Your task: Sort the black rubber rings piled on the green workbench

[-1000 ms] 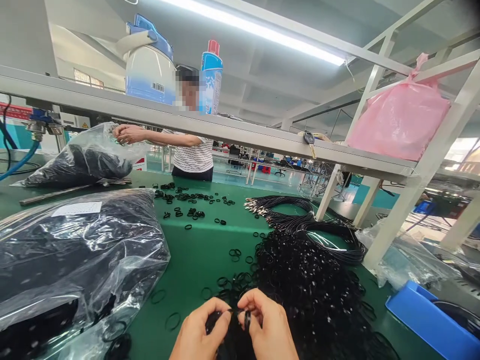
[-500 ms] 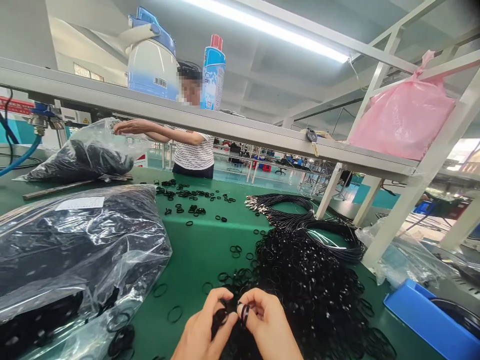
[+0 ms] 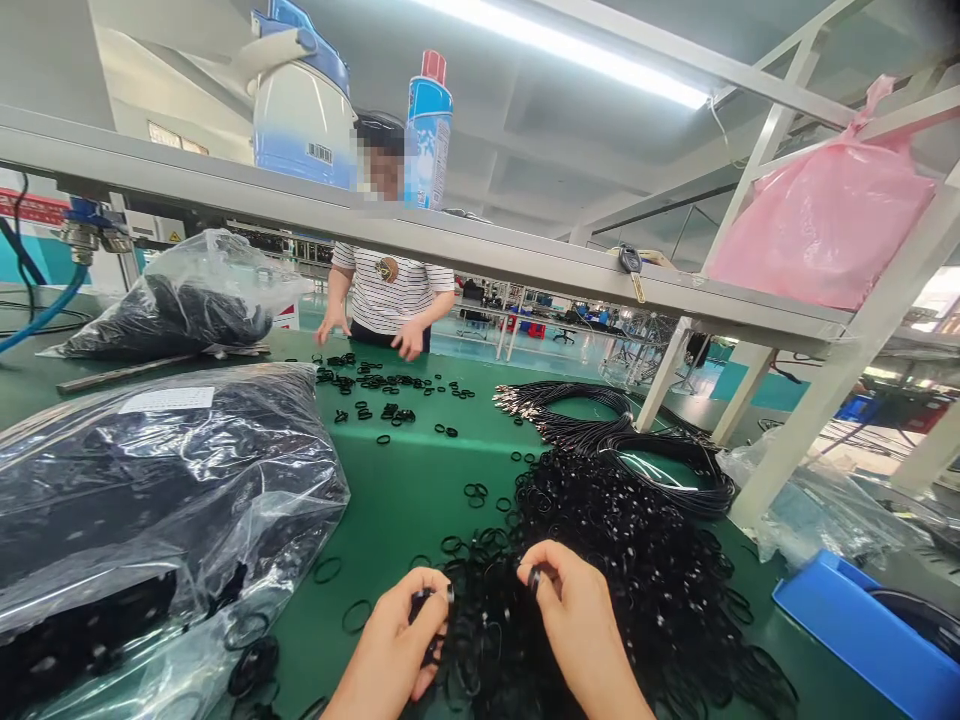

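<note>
My left hand is curled round several black rings, which show between thumb and forefinger. A short way to the right, my right hand pinches one small black ring between thumb and fingertips. The two hands are apart. Under and around them spreads a large heap of loose black rings on the green tabletop. A few single rings lie left of my left hand.
Clear plastic bags of black parts lie at the left. Coiled black cables sit behind the heap, a blue bin at right. A metal shelf crosses above. Across the table, a co-worker stands by scattered rings.
My hands have moved apart, the left slightly left, the right to the right and up, each still holding rings. The co-worker's hands have left the clear bag and come down over the table.
</note>
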`<action>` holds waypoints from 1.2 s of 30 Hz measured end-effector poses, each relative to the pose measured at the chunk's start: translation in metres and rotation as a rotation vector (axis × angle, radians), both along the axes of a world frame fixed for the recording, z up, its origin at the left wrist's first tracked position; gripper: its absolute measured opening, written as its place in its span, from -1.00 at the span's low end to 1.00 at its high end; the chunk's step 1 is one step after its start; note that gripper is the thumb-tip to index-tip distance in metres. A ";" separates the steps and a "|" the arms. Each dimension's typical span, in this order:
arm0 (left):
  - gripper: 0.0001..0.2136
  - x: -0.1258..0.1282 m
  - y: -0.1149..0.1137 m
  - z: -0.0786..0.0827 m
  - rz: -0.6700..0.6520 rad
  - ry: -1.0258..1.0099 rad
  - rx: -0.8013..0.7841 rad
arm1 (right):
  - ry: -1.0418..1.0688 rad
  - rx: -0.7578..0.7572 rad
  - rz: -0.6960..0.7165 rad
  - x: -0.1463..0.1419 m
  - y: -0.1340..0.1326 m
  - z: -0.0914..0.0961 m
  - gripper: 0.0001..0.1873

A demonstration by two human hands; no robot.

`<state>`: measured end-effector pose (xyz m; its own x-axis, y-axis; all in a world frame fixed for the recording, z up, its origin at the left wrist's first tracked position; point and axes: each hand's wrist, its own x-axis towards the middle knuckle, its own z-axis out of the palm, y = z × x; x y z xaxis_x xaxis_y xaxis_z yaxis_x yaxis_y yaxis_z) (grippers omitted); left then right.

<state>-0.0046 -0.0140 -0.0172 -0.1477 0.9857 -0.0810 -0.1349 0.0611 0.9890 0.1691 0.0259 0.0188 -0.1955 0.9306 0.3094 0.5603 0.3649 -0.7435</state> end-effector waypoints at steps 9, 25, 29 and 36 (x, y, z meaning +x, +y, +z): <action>-0.61 -0.003 -0.005 0.024 -0.127 -0.238 -0.234 | -0.137 0.141 0.162 0.007 0.002 -0.006 -0.55; -0.67 -0.001 -0.002 0.008 -0.267 -0.076 -0.121 | 0.169 -0.204 0.146 -0.023 -0.019 -0.003 -0.85; -0.61 -0.005 -0.001 0.009 -0.184 0.178 -0.174 | 0.256 -0.265 0.138 -0.017 -0.013 -0.008 -0.87; -0.50 -0.004 -0.005 0.019 -0.103 0.301 -0.132 | 0.328 -0.285 0.129 -0.016 -0.011 -0.006 -0.86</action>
<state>-0.0091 -0.0190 0.0014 -0.0846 0.9806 -0.1770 0.1758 0.1895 0.9660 0.1534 0.0151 0.0130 -0.2496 0.9622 0.1094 0.2422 0.1714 -0.9550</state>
